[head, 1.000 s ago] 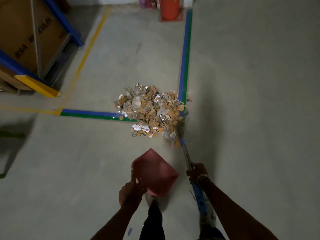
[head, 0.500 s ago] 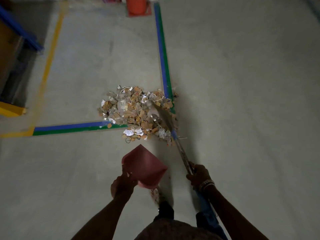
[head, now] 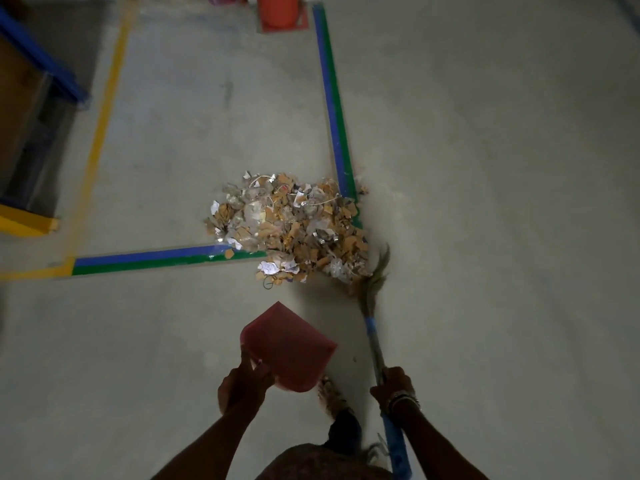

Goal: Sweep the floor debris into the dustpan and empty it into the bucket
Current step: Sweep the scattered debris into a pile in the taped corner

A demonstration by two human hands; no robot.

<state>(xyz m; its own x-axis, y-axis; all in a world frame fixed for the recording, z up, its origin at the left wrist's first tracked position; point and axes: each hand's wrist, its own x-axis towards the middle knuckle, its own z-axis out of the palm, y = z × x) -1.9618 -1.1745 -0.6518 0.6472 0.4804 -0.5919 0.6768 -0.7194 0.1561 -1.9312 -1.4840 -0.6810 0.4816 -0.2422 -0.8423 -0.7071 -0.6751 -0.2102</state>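
This looks like a warehouse or storage hall: a wide bare concrete floor [head: 485, 168] is marked out in bays by a yellow painted line [head: 107, 109] and strips of blue and green tape [head: 334, 109] that meet at a corner. At the left edge stands a blue steel rack [head: 38, 60] with a yellow foot [head: 24, 223] and a brown cardboard box [head: 17, 109] behind its beam
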